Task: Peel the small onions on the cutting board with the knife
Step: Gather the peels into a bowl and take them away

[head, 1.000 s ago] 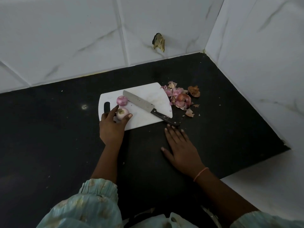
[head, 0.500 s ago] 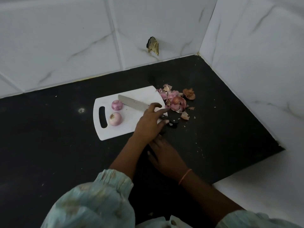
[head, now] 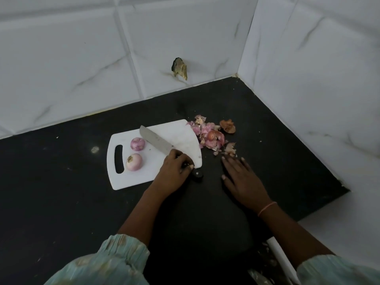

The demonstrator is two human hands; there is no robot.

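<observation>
Two small onions sat on the white cutting board (head: 144, 177) near its handle slot: the far onion (head: 137, 144) pink and purplish, the near onion (head: 134, 162) paler, with a brownish root end showing. Both looked largely stripped already, so I judged the job was close to done.

Your left hand (head: 174, 171) was curled around the black handle of the knife (head: 158, 140), fingers closed over it at the board's right edge. The blade lay flat across the board, its tip just beside the far onion. Your right hand (head: 242, 177) lay open, palm down on the counter, gripping nothing, its fingertips just beside the loose scraps.

For the pickup, you wanted a firm wrap on the handle before lifting, with the edge turned away from your other hand. Then you needed that free hand over on the near onion, pinning it so it could not roll. A round bulb on smooth plastic will skid, by my reckoning, so trim the root end with a short, shallow cut.

The black countertop (head: 61, 192) was dark and speckled, and the board sat squarely on it. A pile of onion skins (head: 209, 136) lay off the board's far right corner. White marbled wall tiles (head: 72, 58) met in a corner behind, with a chipped hole (head: 180, 68) low in the back wall.
</observation>
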